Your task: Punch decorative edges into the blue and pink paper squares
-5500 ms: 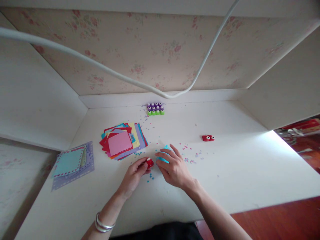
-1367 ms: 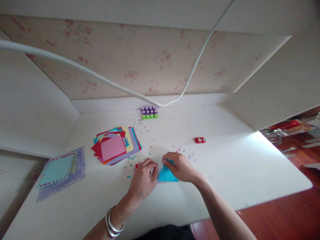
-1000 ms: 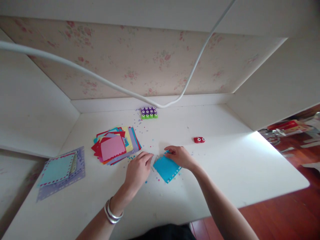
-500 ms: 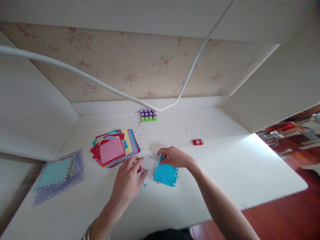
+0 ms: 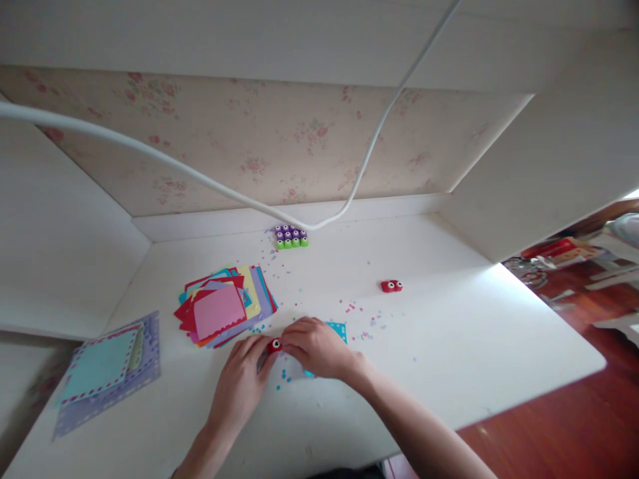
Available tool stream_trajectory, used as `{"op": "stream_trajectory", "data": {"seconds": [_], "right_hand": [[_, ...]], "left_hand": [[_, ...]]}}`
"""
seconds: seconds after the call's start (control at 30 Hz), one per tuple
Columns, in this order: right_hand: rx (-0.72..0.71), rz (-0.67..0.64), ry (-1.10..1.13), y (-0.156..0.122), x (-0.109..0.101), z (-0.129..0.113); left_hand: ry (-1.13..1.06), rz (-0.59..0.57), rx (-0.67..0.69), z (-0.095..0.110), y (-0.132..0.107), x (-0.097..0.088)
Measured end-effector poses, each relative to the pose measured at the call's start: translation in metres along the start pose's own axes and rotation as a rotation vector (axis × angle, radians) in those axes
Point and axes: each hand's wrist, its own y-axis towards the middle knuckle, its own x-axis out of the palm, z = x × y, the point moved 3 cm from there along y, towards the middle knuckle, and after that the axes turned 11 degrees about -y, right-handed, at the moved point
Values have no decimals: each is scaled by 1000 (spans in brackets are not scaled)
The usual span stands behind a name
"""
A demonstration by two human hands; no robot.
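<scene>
A small red craft punch [image 5: 274,344] with an eye-like button sits between my two hands, low over the white tabletop. My left hand [image 5: 243,362] closes on it from the left with thumb and fingers. From the right, my right hand [image 5: 314,346] meets it with its fingertips pinched at its side. Beneath my right hand lies a blue sheet of paper [image 5: 338,330] with small cut-outs along its edge; most of the sheet is hidden. Little blue paper bits [image 5: 283,378] are strewn beside the hands.
Left of centre is a pile of coloured paper [image 5: 219,313]; decorated sheets [image 5: 100,366] lie farther left. Purple and green punches [image 5: 292,237] stand in rows near the back wall. Two red punches [image 5: 392,286] sit to the right. A white cable [image 5: 200,174] hangs across the view.
My right hand has moved left from the blue paper's far edge to the red punch. My left hand has closed on the punch. Pink bits behind the paper now show.
</scene>
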Motion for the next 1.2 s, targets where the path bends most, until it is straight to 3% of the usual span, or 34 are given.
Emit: {"op": "stream_trajectory", "data": {"seconds": [0.27,0.63,0.87,1.07,1.2], "right_hand": [[-40,47,-253,3,4,-18],[-196,-77,-428,13,3,-27],[-145,-62,-352,10,6,-22],[-76,-12,-100,-7,-6,-18],[119,49,101,-35,-23,-2]], "left_hand": [[-46,4,15,-6,1,-1],[-138,-22,-4,-16,2,3],[-90,24,21,-16,-1,3],[-111,10,95,0,-5,5],[-127,-33,114,20,-3,12]]}}
